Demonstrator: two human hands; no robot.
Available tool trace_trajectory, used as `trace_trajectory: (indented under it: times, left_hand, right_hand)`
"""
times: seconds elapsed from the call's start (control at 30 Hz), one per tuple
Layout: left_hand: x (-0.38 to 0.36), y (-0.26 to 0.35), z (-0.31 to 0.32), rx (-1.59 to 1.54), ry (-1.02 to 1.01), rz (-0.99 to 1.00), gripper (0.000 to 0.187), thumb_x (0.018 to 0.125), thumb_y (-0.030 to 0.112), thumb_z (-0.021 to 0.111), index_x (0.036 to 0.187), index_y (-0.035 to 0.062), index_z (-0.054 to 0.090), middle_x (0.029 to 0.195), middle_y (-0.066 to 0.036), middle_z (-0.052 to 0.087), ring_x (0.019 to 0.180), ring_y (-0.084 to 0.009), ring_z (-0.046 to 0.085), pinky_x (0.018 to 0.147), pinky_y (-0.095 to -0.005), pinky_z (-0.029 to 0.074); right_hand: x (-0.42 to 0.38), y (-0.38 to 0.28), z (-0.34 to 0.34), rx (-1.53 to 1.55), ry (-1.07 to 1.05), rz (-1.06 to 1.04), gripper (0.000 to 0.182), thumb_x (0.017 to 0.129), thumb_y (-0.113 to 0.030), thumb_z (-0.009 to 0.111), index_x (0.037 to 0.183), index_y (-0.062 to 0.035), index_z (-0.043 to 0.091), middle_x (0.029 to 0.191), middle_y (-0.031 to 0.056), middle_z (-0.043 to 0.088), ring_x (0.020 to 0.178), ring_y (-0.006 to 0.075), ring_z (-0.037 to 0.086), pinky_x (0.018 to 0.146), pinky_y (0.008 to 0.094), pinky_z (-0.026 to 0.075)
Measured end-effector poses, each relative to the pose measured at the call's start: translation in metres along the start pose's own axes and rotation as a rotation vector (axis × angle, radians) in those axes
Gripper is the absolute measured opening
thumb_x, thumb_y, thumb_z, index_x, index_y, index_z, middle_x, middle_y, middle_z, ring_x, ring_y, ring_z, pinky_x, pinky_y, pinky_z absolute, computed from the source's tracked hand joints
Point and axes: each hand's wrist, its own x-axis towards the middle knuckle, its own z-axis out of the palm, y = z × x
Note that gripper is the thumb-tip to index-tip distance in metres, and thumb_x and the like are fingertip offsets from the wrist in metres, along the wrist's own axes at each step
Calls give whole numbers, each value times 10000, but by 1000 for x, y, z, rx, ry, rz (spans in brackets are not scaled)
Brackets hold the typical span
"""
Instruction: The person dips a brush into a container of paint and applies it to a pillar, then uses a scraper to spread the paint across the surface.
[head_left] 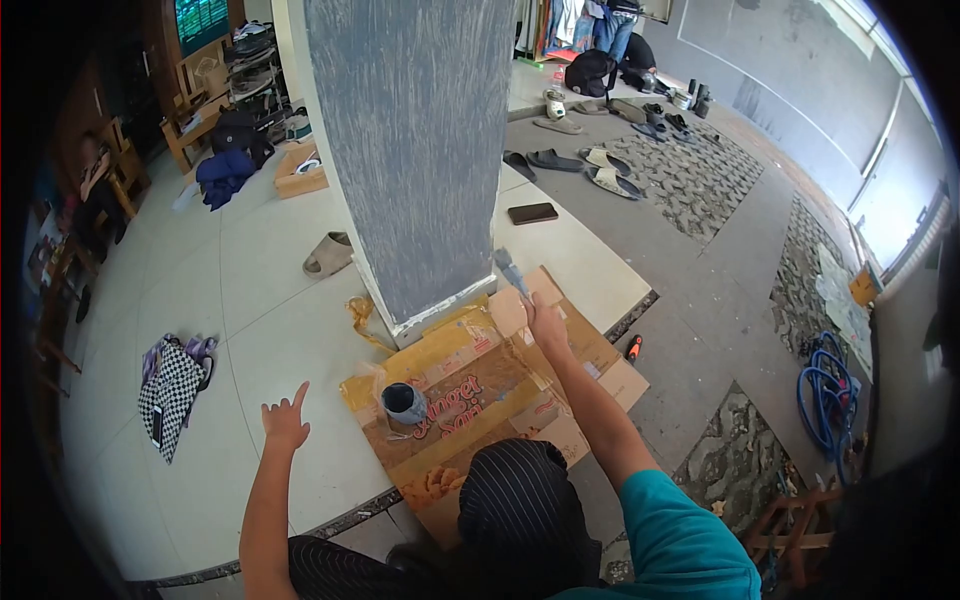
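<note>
Right hand (541,320) grips flat grey paintbrush (509,268) beside grey-streaked square pillar (410,150); left hand (287,422) empty. Brown cardboard (495,375) at pillar's foot, I'd guess against drips.

Two hands: one left hand (286,424), one right hand (544,322). One brush (513,272), one pillar (410,150), one can (404,404) on cardboard (505,385) of uncertain piece count. Two phones: one dark phone (533,213) near the tiled floor's (585,265) outer edge, one smaller-looking phone (157,427) on one checkered cloth (182,390). One lone slipper (328,256); farther footwear (612,183) is too crowded to count.
</note>
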Motion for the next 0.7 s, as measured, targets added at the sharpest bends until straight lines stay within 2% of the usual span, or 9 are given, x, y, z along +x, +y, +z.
trace_trajectory:
  times: [0.13, 0.2, 0.47, 0.53, 0.63, 0.7]
  left_hand:
    - [-3, -2, -2, 29, -21, -14, 998, 854, 419, 667, 1540, 346, -53, 1231, -128, 604, 1097, -309, 618, 1063, -522, 347]
    - [-3, -5, -1, 30, -24, -18, 997, 855, 422, 664, 1540, 345, -56, 1237, -130, 602, 1103, -310, 616, 1063, -522, 347]
    - [3, -8, 12, 59, -43, -19, 996, 861, 434, 656, 1538, 341, -69, 1253, -123, 594, 1118, -303, 609, 1065, -519, 345]
    - [5, -7, 10, 28, -28, -13, 1010, 836, 404, 685, 1540, 334, -35, 1226, -153, 606, 1113, -333, 613, 1074, -551, 341]
    - [6, 2, 2, 47, -57, -16, 1000, 856, 434, 663, 1539, 342, -62, 1254, -126, 593, 1124, -306, 606, 1082, -526, 329]
    - [6, 5, 2, 37, -56, -9, 1000, 855, 433, 665, 1539, 342, -59, 1255, -127, 594, 1126, -306, 605, 1083, -526, 328]
  right_hand:
    - [22, -20, 5, 82, 85, -47, 362, 996, -432, 453, 1020, -76, 511, 756, 292, 627, 747, 506, 607, 646, 589, 470]
    - [28, -26, 13, 50, -3, -8, 360, 1004, -426, 436, 1026, -73, 499, 768, 297, 627, 759, 511, 606, 657, 593, 468]
    - [22, -15, 36, 14, -20, 55, 362, 1003, -428, 433, 1040, -76, 505, 810, 295, 640, 810, 513, 613, 686, 603, 473]
    - [19, -5, 34, 7, -47, 71, 363, 1001, -431, 436, 1041, -77, 509, 813, 294, 641, 816, 510, 614, 687, 603, 476]
    - [20, 5, 25, -72, -106, 34, 366, 997, -433, 447, 1038, -76, 518, 817, 290, 644, 816, 502, 619, 684, 599, 482]
    - [18, 9, 16, -147, -86, 33, 369, 986, -447, 469, 1005, -85, 535, 786, 257, 656, 778, 458, 645, 652, 567, 508]
